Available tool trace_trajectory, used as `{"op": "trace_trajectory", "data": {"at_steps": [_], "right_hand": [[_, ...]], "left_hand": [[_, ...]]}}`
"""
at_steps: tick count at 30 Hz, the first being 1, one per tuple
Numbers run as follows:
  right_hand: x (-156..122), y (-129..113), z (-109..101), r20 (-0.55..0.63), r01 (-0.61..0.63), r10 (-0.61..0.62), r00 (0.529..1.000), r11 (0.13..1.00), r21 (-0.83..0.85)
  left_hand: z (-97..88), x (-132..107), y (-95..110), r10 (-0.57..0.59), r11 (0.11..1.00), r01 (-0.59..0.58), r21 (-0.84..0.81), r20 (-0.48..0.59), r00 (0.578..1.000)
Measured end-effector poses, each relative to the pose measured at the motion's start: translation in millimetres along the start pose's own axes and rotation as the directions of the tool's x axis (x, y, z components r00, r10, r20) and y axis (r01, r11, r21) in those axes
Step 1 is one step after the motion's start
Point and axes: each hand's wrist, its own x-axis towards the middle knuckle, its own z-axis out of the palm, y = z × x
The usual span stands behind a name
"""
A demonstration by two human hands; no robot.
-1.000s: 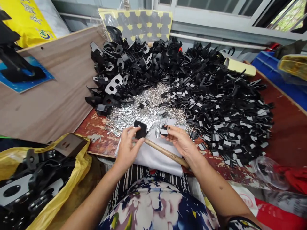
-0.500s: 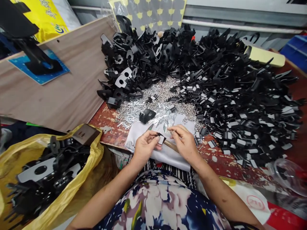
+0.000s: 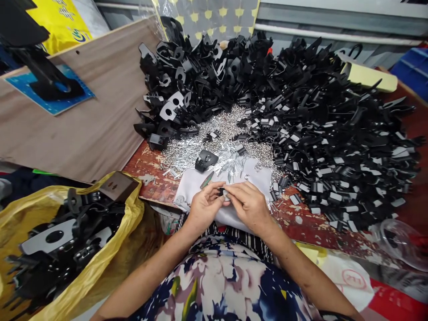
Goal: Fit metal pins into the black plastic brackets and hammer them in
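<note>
Over a pale cloth (image 3: 187, 178), my left hand (image 3: 204, 206) pinches a small black plastic clip piece (image 3: 221, 191), largely covered by fingers. My right hand (image 3: 249, 206) is closed, its thumb and fingertips meeting at that piece; whether they also hold something small is hidden. A pointed blade (image 3: 207, 179) lies on the cloth just beyond my left fingers. Farther out, a black claw hair clip part (image 3: 205, 161) rests on a heap of thin metal pins (image 3: 182, 156). Small metal springs (image 3: 230, 122) are piled behind the pins.
Black clip parts (image 3: 321, 102) are heaped high across the back and right of the worn red table (image 3: 147, 162). At left, a yellow bag (image 3: 132, 203) holds larger clips beside a wooden board (image 3: 100, 89). A clear plastic tub (image 3: 401, 245) sits at the right edge.
My right hand has come left, and its fingertips now meet the piece in my left hand. The claw clip part on the pins has turned slightly. The knife's wooden handle is now hidden.
</note>
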Motion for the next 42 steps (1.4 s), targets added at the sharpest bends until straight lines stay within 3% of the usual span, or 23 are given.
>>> {"op": "trace_trajectory", "data": {"at_steps": [3, 6, 8, 11, 16, 21, 23, 26, 29, 32, 37, 39, 42], "right_hand": [[-1.3, 1.8, -2.6, 0.026, 0.105, -0.104, 0.994, 0.991, -0.081], [-6.1, 1.6, 0.7, -0.066, 0.166, -0.181, 0.981, 0.968, -0.188], [-8.2, -0.2, 4.9, -0.177, 0.105, -0.14, 0.974, 0.975, -0.196], [-7.6, -3.9, 10.8, -0.288, -0.044, 0.023, 0.957, 0.997, -0.067], [-3.4, -8.8, 12.2, -0.299, -0.094, 0.087, 0.95, 0.996, -0.007], [0.4, -13.2, 8.8, -0.272, -0.157, 0.159, 0.949, 0.987, 0.027], [1.0, -12.9, 9.2, -0.227, -0.148, 0.145, 0.963, 0.989, 0.002], [-1.1, -9.3, 11.9, -0.179, -0.019, -0.003, 0.984, 0.993, -0.117], [-6.7, -4.8, 13.6, -0.154, 0.144, -0.174, 0.973, 0.972, -0.188], [-13.8, -2.3, 13.8, -0.122, 0.212, -0.226, 0.966, 0.97, -0.122], [-24.8, 1.9, 12.9, -0.081, 0.151, -0.148, 0.986, 0.988, 0.027], [-26.7, 3.6, 8.4, -0.15, 0.04, -0.028, 0.988, 0.996, 0.079], [-22.7, 2.6, -3.5, -0.282, -0.083, 0.105, 0.954, 0.992, 0.09]], "left_hand": [[-3.0, -0.6, 2.1, -0.02, 1.0, 0.02, -0.003, 0.025, 0.999], [-3.5, -1.0, 2.1, -0.03, 1.0, 0.03, 0.005, 0.03, 0.999], [-2.1, -0.7, 1.2, -0.016, 1.0, 0.016, 0.007, 0.005, 1.0], [1.8, -0.5, -1.1, 0.047, 0.999, -0.046, 0.014, -0.026, 0.999], [7.5, -5.4, -9.7, 0.204, 0.951, -0.191, 0.241, -0.03, 0.979], [7.6, -9.8, -17.8, 0.234, 0.868, -0.214, 0.447, 0.012, 0.972], [6.6, -8.4, -16.8, 0.218, 0.891, -0.196, 0.409, -0.007, 0.976], [3.5, -5.2, -10.7, 0.132, 0.974, -0.126, 0.19, -0.021, 0.991], [-1.2, -4.6, -2.9, -0.034, 0.997, 0.038, -0.065, 0.068, 0.997], [-4.4, -6.3, 2.5, -0.176, 0.965, 0.199, -0.171, 0.14, 0.974], [-4.2, -5.0, 4.2, -0.208, 0.963, 0.223, -0.154, 0.107, 0.972], [-5.3, -2.4, 3.1, -0.182, 0.974, 0.191, -0.124, 0.076, 0.98], [-8.0, 0.6, 0.5, -0.139, 0.988, 0.141, -0.057, 0.036, 0.99]]}}
